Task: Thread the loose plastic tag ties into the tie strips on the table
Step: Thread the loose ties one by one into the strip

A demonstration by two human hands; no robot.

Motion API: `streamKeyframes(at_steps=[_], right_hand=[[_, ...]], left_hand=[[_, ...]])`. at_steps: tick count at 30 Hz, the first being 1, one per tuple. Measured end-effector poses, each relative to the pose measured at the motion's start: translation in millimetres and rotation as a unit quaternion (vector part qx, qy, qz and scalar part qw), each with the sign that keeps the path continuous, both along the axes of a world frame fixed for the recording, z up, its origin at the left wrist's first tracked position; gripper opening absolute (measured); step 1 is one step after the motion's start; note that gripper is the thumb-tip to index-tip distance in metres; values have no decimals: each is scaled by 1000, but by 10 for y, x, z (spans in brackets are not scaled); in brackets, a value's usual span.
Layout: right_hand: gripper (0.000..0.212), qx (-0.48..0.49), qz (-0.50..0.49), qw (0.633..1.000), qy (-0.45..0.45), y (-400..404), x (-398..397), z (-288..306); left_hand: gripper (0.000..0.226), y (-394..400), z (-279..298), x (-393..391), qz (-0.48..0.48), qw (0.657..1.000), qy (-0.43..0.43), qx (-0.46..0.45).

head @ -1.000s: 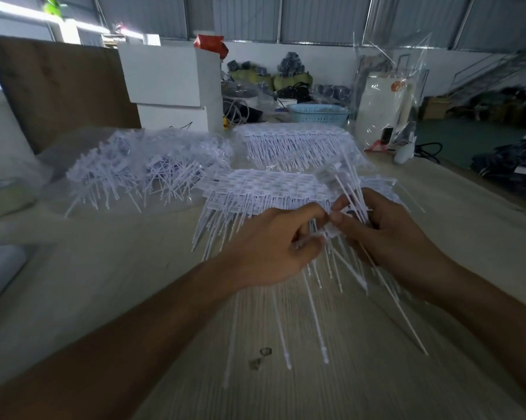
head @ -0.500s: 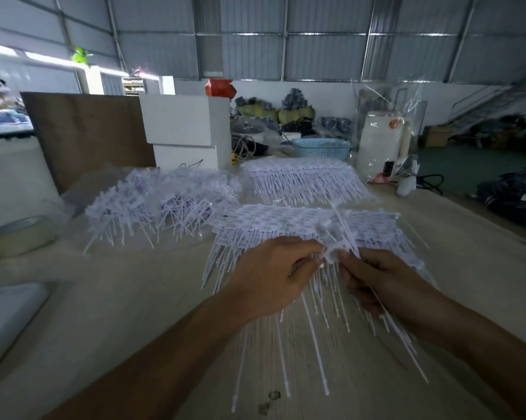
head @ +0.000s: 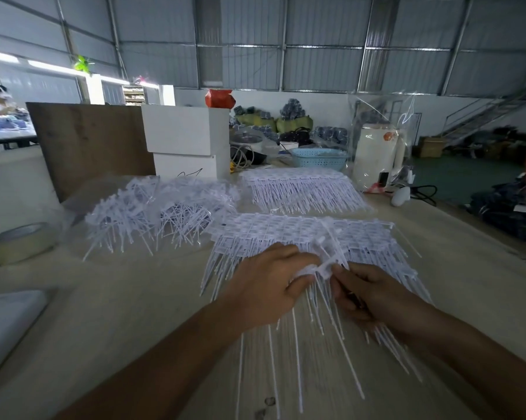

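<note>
Nearest: long white tie tails (head: 295, 359) fan toward the viewer across the wooden table (head: 110, 322), hanging from the piece being worked.

Left hand (head: 264, 286): fingers curled, pinching the head end of a tie strip (head: 311, 269) from its left side. Right hand (head: 374, 294): fingers curled, thumb and forefinger pinching at the same strip from the right. Whether the right hand holds a single loose tie or only the strip cannot be told; the pinch point is blurred and partly hidden by the fingers. The two hands nearly meet at the strip.

Just beyond the hands: a finished-looking flat mat of strips (head: 301, 231), tails pointing toward the viewer; the held strip overlaps its near edge. Behind that, a second mat (head: 298, 183). To the left, a loose heap of ties (head: 161, 210) lying on clear plastic, well apart from the hands.

Risks, judged from this layout:
- Tails of the held strip lie over the tails of the mat below. Lifting or tugging could snag them and drag the mat out of order.
- The tie tip is thin and flexible; if it is pinched too far back it may buckle and miss the slot.
- The view is blurred, which suggests movement; a slip at the pinch would drop the tie among near-identical tails, hard to find again.
- The loose heap is tangled; pulling one tie may bring several.

Far: roll of tape (head: 16, 241) at left edge, white boxes (head: 186, 137), blue basket (head: 319, 157), white jug in a clear bag (head: 377, 153).
</note>
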State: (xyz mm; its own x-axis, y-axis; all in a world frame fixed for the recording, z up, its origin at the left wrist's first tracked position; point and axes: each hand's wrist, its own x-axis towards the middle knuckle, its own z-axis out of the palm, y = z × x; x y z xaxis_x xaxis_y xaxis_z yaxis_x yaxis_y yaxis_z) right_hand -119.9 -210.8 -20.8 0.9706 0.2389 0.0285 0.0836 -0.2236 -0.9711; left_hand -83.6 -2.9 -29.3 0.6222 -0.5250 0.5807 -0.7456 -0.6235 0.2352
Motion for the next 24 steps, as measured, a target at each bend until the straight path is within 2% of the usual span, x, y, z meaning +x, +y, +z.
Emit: streamKeyframes(at_steps=[3, 7, 10, 14, 20, 24], right_hand=[[43, 38, -17, 999, -27, -1, -2, 15], [41, 37, -57, 998, -6, 30, -31, 59], [43, 18, -61, 998, 8, 69, -58, 86], [39, -9, -9, 1000, 11, 89, -101, 80], [33, 42, -12, 999, 13, 85, -86, 69], [31, 84, -52, 995, 4, 43, -59, 92]], left_hand=[[40, -21, 7, 4, -3, 997, 47, -54], [35, -107, 15, -45, -30, 993, 54, -100], [32, -135, 6, -47, -34, 993, 31, -108], [31, -117, -10, -37, -59, 991, 32, -120], [24, -133, -8, -55, -114, 983, 75, -125], [35, -107, 14, -52, -99, 982, 90, -136]])
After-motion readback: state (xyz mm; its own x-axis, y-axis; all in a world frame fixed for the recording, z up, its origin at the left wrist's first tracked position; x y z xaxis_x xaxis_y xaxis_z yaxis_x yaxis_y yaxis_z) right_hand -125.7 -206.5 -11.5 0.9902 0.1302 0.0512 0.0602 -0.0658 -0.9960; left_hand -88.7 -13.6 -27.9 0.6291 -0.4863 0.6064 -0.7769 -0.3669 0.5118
